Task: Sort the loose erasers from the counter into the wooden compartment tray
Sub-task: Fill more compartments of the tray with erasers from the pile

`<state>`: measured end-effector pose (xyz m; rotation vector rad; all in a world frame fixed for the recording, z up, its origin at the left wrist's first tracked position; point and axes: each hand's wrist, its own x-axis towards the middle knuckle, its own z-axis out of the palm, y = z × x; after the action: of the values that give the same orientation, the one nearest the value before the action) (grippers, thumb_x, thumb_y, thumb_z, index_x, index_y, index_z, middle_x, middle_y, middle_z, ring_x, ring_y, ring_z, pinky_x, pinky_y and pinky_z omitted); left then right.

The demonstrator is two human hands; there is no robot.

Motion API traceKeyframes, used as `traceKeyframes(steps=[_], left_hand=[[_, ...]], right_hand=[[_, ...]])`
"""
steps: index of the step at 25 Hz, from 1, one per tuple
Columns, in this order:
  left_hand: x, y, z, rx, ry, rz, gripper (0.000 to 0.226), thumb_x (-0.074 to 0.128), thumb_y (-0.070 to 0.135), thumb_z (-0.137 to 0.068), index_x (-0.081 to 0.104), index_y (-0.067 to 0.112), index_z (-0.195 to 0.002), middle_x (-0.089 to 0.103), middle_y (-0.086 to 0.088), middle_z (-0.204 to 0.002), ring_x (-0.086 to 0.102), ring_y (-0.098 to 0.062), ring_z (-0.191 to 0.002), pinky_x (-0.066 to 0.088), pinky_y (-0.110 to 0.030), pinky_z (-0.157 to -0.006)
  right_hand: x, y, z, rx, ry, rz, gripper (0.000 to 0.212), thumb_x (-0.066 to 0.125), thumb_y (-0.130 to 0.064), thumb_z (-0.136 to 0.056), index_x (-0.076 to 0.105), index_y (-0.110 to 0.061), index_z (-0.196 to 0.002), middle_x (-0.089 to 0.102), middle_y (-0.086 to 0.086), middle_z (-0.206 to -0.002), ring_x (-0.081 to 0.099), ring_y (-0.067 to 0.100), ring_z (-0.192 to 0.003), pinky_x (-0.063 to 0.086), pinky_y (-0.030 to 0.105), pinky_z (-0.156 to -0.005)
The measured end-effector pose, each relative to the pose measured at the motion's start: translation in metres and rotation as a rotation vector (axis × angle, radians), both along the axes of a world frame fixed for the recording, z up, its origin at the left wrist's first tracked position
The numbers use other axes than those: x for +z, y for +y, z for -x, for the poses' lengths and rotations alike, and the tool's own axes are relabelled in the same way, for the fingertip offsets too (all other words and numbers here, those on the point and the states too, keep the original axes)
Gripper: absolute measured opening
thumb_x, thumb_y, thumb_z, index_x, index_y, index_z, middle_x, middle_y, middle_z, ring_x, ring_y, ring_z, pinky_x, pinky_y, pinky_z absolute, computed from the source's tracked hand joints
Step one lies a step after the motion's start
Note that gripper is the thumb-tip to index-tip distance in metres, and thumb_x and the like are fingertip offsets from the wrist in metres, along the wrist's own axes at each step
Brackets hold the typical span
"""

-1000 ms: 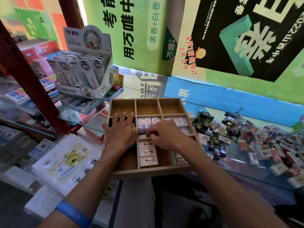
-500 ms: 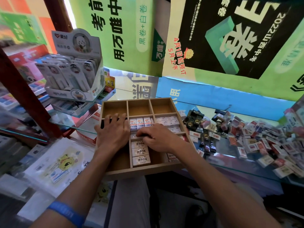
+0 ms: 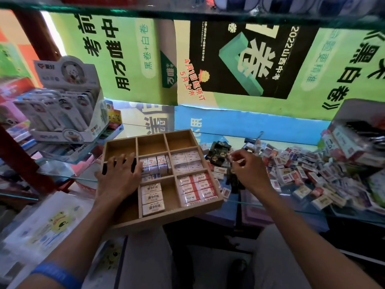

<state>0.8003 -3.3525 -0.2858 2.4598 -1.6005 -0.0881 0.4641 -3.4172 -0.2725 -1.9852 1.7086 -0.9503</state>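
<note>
Two hands at work, one on the tray (image 3: pixel 187 213), one over the loose erasers (image 3: pixel 295 176).

Spread flat with fingers apart, the left hand (image 3: pixel 118 178) presses on the tray's left column and grips nothing. Just past the tray's right edge, the right hand (image 3: pixel 248 172) hangs with fingers loosely curled above the pile's near end; whether it pinches anything I cannot tell. Sorted erasers fill the middle and right compartments, the back row stands bare, and the tray overhangs the glass counter (image 3: pixel 270 205) toward the person.
</note>
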Motion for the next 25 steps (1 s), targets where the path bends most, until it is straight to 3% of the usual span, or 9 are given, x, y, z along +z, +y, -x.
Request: traceKeyframes(steps=[4, 9, 13, 17, 22, 25], left_hand=[[0.000, -0.001, 0.000, -0.002, -0.009, 0.004, 0.055, 0.029, 0.057, -0.099, 0.023, 0.034, -0.149, 0.022, 0.001, -0.159, 0.017, -0.026, -0.146, 0.023, -0.062, -0.109], [-0.001, -0.002, -0.004, -0.023, 0.015, 0.027, 0.054, 0.035, 0.056, -0.099, 0.028, 0.033, -0.147, 0.026, 0.001, -0.158, 0.019, -0.025, -0.145, 0.021, -0.061, -0.110], [0.001, -0.004, -0.006, -0.037, 0.016, 0.030, 0.055, 0.037, 0.054, -0.099, 0.028, 0.031, -0.149, 0.026, 0.002, -0.158, 0.018, -0.024, -0.145, 0.021, -0.060, -0.110], [0.002, -0.006, -0.009, -0.047, 0.010, 0.027, 0.055, 0.036, 0.054, -0.099, 0.029, 0.032, -0.148, 0.028, 0.003, -0.157, 0.019, -0.023, -0.144, 0.022, -0.058, -0.109], [0.001, -0.005, -0.007, -0.052, 0.006, 0.049, 0.053, 0.036, 0.053, -0.099, 0.030, 0.032, -0.147, 0.029, 0.003, -0.156, 0.019, -0.022, -0.143, 0.023, -0.057, -0.108], [0.001, -0.005, -0.007, -0.046, 0.001, 0.052, 0.053, 0.036, 0.053, -0.099, 0.030, 0.032, -0.147, 0.029, 0.003, -0.156, 0.020, -0.022, -0.143, 0.023, -0.057, -0.108]], right_hand=[[-0.017, -0.001, 0.004, 0.332, 0.333, -0.029, 0.019, 0.063, -0.025, -0.083, 0.073, -0.023, -0.099, 0.070, -0.001, -0.098, 0.061, 0.025, -0.089, 0.050, 0.035, -0.075], [-0.012, -0.001, -0.011, 0.290, 0.620, 0.006, 0.018, 0.059, -0.034, -0.084, 0.064, -0.026, -0.100, 0.059, -0.002, -0.109, 0.046, 0.024, -0.110, 0.040, 0.037, -0.088], [-0.009, -0.002, -0.009, 0.257, 0.582, -0.061, 0.014, 0.062, -0.037, -0.086, 0.056, -0.029, -0.095, 0.061, -0.002, -0.104, 0.046, 0.023, -0.108, 0.036, 0.036, -0.086], [-0.010, -0.007, -0.006, 0.248, 0.492, -0.116, 0.029, 0.071, -0.041, -0.080, 0.054, -0.030, -0.100, 0.060, -0.003, -0.100, 0.047, 0.019, -0.103, 0.040, 0.036, -0.085], [-0.016, -0.006, -0.004, 0.224, 0.315, 0.006, 0.039, 0.078, -0.033, -0.068, 0.054, -0.027, -0.099, 0.062, -0.005, -0.095, 0.051, 0.018, -0.088, 0.045, 0.037, -0.076], [-0.014, -0.006, -0.004, 0.199, 0.428, 0.027, 0.040, 0.077, -0.040, -0.071, 0.055, -0.027, -0.101, 0.060, -0.004, -0.103, 0.053, 0.021, -0.097, 0.042, 0.035, -0.079]])
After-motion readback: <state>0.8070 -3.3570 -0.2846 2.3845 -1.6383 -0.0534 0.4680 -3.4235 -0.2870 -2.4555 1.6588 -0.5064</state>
